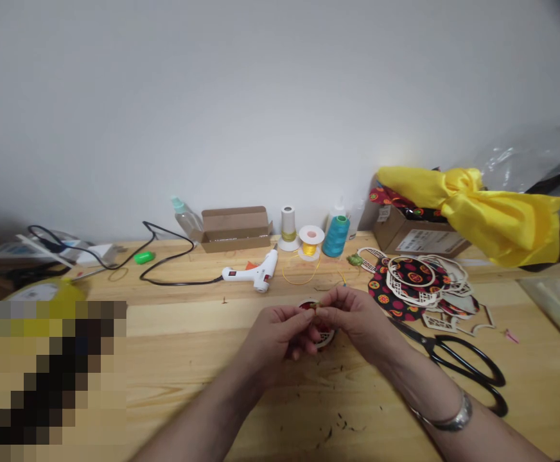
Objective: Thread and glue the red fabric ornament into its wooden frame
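My left hand (280,330) and my right hand (350,314) meet above the middle of the table. Thumb and fingers of both are pinched together at one small spot, and what they hold there is too small to make out. Just beneath and behind the fingers shows a round ornament (327,339) with a pale cut-out frame and dark red fabric, partly hidden by the hands. Black-handled scissors (470,359) lie beside my right forearm, the blades running toward the hand. Patterned dark fabric (385,289) lies to the right.
Pale cut-out frames (446,321) are heaped at right. A white glue gun (251,274) with a black cord lies left of centre. Behind stand an open cardboard box (236,240), yellow thread (309,249) and a teal thread cone (336,237). Yellow cloth (506,215) drapes over a carton (410,234).
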A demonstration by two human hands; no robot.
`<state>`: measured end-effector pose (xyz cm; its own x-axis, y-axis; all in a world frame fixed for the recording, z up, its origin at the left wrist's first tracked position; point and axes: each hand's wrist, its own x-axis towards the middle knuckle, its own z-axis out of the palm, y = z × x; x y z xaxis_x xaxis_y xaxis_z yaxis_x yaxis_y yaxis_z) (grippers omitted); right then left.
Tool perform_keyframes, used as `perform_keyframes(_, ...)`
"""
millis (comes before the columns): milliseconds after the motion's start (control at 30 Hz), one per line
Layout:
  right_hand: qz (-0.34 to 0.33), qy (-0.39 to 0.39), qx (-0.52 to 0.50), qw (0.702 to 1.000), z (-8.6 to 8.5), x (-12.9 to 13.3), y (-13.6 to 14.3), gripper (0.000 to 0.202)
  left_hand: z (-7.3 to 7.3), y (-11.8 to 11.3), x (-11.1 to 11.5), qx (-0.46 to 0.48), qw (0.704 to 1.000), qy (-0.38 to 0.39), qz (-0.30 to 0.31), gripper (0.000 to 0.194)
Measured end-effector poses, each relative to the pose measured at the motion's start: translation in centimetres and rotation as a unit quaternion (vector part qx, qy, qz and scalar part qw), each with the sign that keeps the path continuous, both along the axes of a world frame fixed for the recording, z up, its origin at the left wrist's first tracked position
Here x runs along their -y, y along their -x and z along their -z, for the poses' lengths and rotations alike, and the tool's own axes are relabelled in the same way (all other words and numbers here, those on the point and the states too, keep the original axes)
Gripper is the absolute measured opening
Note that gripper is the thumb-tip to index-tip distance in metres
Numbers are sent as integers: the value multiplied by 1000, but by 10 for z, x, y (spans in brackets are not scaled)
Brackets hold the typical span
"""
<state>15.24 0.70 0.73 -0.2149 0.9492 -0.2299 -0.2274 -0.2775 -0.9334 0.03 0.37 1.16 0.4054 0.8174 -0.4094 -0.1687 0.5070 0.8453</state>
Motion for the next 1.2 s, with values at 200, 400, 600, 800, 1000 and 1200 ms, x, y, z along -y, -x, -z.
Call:
perform_keyframes(200, -11, -3, -7, 1000, 3, -2, -1, 17, 2, 0, -2, -13, 1000, -12, -7, 19)
perform_keyframes(400, -18, 6, -15, 1000, 4, -1, -1, 16, -1, 0, 0, -32, 998, -43, -15, 13)
perform_keyframes(600, -29, 3, -25, 999, 7, -1, -3, 17, -3, 0, -1, -50, 997, -56, -23, 13)
perform_keyframes(800, -28, 1, -32, 999, 7, -2, -3, 14, -3, 0, -2, -50, 997, -59, -22, 14)
perform_keyframes(1000, -33, 4, -41, 999, 5, -1, -3, 14, -3, 0, -2, -54, 997, -50, -26, 14)
perform_keyframes(1200, -11, 1, -28, 1000, 3, -1, -2, 18, -5, 3, -3, -60, 997, -53, -18, 15)
